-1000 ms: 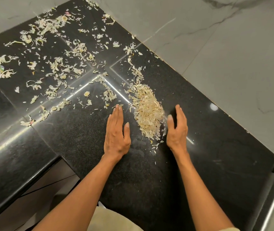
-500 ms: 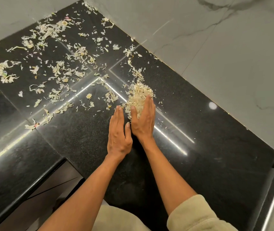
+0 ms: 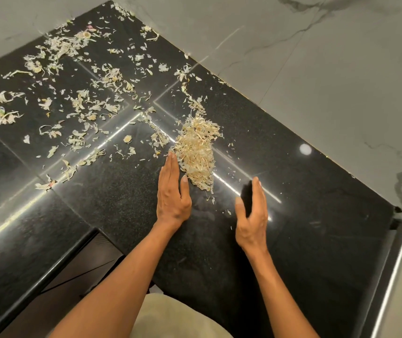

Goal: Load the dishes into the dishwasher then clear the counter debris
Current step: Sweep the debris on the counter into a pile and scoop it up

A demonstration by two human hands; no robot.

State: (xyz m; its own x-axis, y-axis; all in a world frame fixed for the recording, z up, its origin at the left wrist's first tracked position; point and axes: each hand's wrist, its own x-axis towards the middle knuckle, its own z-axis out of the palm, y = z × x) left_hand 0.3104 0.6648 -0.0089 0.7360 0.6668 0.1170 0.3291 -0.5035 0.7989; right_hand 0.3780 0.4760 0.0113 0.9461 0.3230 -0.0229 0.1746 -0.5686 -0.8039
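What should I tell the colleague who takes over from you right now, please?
Left hand: open, flat on the black counter, its fingers along the left side of the gathered pile of peelings.
Right hand: open, on edge to the right of the pile, apart from it.
Done: one pile heaped at mid-counter.
Left: scattered scraps across the far left counter need gathering, then everything removed. No dishes or dishwasher in view.
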